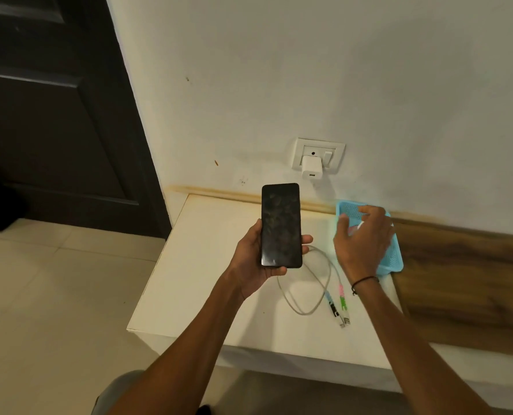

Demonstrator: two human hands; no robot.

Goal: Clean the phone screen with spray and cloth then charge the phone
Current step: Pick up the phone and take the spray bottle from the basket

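Note:
A black phone with a smudged dark screen stands upright in my left hand, which grips it by its lower half above the white table. My right hand hovers over a blue perforated basket at the table's back right, fingers spread, holding nothing that I can make out. Under its fingers a pink and white thing shows in the basket, mostly hidden. A white charging cable lies looped on the table, its coloured plug ends near the front. A white charger adapter sits in the wall socket.
The wall rises just behind the table. A wooden panel runs along the right. A dark door stands at the left, with tiled floor below the table's left edge.

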